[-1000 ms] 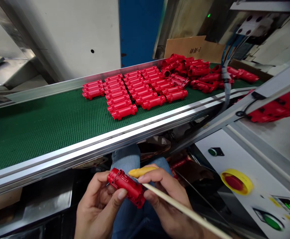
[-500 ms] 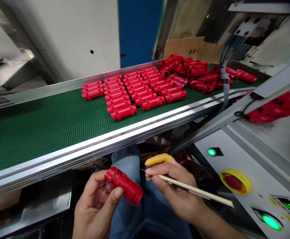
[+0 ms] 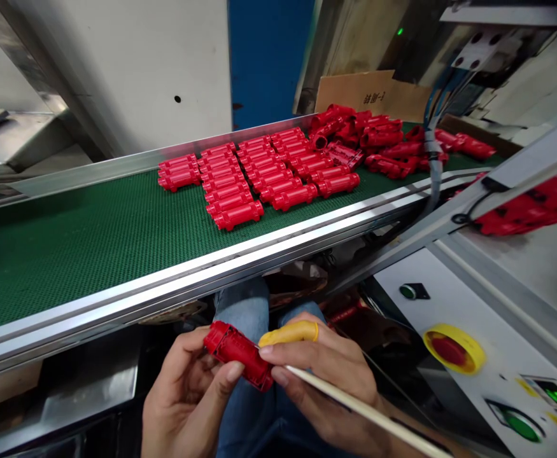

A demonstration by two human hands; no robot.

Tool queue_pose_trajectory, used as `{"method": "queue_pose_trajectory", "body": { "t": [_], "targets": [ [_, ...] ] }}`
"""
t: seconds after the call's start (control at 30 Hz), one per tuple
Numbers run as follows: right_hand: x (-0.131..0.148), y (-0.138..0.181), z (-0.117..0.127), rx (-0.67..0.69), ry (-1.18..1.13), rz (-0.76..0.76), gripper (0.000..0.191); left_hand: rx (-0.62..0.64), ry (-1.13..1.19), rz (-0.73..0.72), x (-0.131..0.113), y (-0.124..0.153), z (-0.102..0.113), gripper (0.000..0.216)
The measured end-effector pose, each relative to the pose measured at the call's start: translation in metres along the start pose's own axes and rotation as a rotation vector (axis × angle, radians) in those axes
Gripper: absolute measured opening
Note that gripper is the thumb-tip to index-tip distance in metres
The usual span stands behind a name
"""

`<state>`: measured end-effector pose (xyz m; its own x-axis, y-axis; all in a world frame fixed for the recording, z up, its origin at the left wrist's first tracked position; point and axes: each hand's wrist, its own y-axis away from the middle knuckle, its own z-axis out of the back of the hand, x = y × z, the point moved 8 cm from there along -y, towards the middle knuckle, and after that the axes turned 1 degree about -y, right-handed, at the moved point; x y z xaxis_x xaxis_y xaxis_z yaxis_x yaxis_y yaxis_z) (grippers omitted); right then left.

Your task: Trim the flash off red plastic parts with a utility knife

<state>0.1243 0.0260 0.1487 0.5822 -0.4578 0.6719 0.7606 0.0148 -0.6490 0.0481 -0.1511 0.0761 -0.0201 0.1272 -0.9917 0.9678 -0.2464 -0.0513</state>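
Green belt [image 3: 68,248] — red housings [image 3: 259,175] (rows, heap).

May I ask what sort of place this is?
Probably a factory production line: a green conveyor belt carries rows of identical red parts beside a control panel with a red emergency-stop button; the left hand holds one part, the right hand a thin stick.

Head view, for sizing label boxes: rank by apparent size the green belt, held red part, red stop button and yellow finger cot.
1. green belt
2. held red part and red stop button: alike; part is nearer, so unranked
3. yellow finger cot
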Motion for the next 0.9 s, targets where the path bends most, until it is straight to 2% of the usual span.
{"method": "queue_pose_trajectory", "body": {
  "t": [0.3,0.5,0.57,0.7,0.9],
  "targets": [
    [0.002,0.003,-0.003,-0.037,0.038,0.036,0.032,-0.148,0.048,0.077,-0.002,0.007,-0.001,0.026],
    [0.006,0.005,-0.005,-0.026,0.082,0.049,0.034,-0.169,0.026,0.036,-0.006,0.005,-0.001,0.023],
    [0.006,0.006,-0.006,-0.009,0.096,0.035,0.034,-0.166,0.003,0.012,-0.005,0.004,0.003,0.021],
    [0.008,0.007,-0.005,0.024,0.107,0.013,0.032,-0.072,-0.100,-0.071,-0.006,0.002,0.005,0.019],
    [0.002,0.001,0.009,-0.035,0.026,-0.142,0.021,-0.208,-0.008,0.064,-0.005,0.011,0.002,0.028]
  ]
}}
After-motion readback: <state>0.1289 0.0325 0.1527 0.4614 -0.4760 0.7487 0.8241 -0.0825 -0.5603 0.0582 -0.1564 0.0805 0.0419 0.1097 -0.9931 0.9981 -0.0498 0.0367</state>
